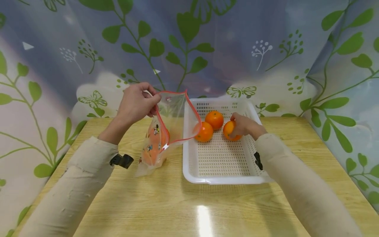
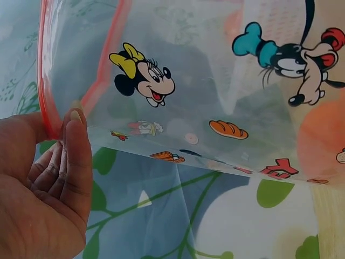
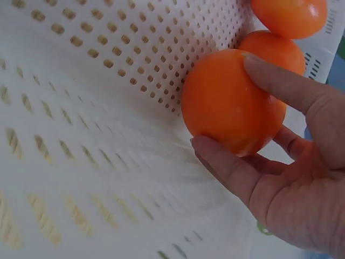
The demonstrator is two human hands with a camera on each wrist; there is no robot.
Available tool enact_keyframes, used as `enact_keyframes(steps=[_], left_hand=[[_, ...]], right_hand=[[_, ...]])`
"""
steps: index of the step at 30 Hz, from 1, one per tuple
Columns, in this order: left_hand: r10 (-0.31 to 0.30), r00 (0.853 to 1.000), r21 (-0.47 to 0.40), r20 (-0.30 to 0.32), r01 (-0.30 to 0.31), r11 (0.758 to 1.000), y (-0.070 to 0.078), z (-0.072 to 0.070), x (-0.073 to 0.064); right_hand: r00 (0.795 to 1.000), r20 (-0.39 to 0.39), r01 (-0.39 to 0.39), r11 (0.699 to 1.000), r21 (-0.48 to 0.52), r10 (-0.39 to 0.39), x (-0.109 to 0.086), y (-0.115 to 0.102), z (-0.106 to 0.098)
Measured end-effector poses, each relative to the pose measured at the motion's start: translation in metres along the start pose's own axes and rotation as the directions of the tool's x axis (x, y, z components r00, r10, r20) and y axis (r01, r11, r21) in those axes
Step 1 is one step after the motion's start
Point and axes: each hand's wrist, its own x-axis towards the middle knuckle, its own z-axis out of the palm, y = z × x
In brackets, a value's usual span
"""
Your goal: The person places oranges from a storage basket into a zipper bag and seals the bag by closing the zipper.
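My left hand [image 1: 139,100] pinches the red-edged rim of a clear zip bag [image 1: 174,115] printed with cartoon figures, so its mouth gapes toward the basket. Orange fruit [image 1: 151,148] shows through the lower part of the bag, which rests on the table. Inside the white basket [image 1: 207,180], my right hand [image 1: 244,126] grips an orange [image 1: 228,131], thumb on one side and fingers curled round the other, as the right wrist view shows. Two more oranges lie beside it, the back orange [image 1: 214,120] and the front orange [image 1: 204,132], the latter partly overlapped by the bag's rim.
The perforated basket stands right of the bag on a wooden table [image 1: 148,204]. Behind the table hangs a curtain [image 1: 231,59] with green leaves and butterflies. A white zip slider [image 1: 165,146] sits on the bag's red rim.
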Motion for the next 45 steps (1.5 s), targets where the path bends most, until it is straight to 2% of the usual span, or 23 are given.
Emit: enact_keyframes(steps=[3, 6, 13, 19, 22, 26, 31, 35, 40, 42, 45], left_hand=[[0.0, 1.0, -0.002, 0.007, 0.0, 1.0, 0.0, 0.001, 0.0], [0.005, 1.0, 0.001, 0.014, -0.005, 1.0, -0.001, 0.002, 0.001], [0.0, 1.0, 0.024, 0.007, -0.001, 1.0, -0.002, -0.003, 0.0], [0.008, 1.0, 0.021, 0.015, -0.008, 1.0, 0.0, -0.002, 0.001], [0.01, 1.0, 0.019, 0.024, -0.01, 1.0, 0.001, 0.0, 0.002], [0.011, 1.0, 0.023, 0.025, -0.012, 1.0, 0.001, 0.001, 0.001], [0.01, 1.0, 0.033, 0.009, -0.01, 0.999, 0.0, 0.001, 0.0], [0.016, 1.0, 0.013, 0.0, -0.016, 1.0, 0.0, 0.001, -0.001], [0.017, 1.0, 0.005, -0.003, -0.017, 1.0, 0.001, 0.002, -0.002], [0.022, 1.0, 0.013, -0.007, -0.021, 1.0, 0.003, 0.003, -0.002], [0.024, 1.0, 0.026, -0.012, -0.023, 0.999, 0.003, 0.004, -0.003]], right_hand=[[1.0, 0.004, -0.019, 0.998, 0.057, 0.019, -0.001, 0.004, -0.001], [1.0, -0.013, 0.002, 0.997, 0.076, -0.001, -0.002, 0.007, -0.001], [0.988, -0.123, 0.115, 0.985, 0.132, -0.099, -0.009, 0.005, -0.012], [0.964, -0.213, 0.207, 0.951, 0.228, -0.159, -0.025, -0.007, -0.026], [0.942, -0.275, 0.261, 0.937, 0.23, -0.195, -0.037, -0.017, -0.033], [0.898, -0.359, 0.335, 0.923, 0.187, -0.253, -0.054, -0.036, -0.04], [0.854, -0.413, 0.416, 0.892, 0.177, -0.316, -0.072, -0.063, -0.045], [0.823, -0.427, 0.492, 0.846, 0.203, -0.376, -0.086, -0.085, -0.044], [0.77, -0.417, 0.603, 0.766, 0.223, -0.484, -0.102, -0.109, -0.034], [0.748, -0.404, 0.632, 0.752, 0.189, -0.527, -0.105, -0.117, -0.03], [0.732, -0.37, 0.646, 0.756, 0.108, -0.572, -0.104, -0.125, -0.023]])
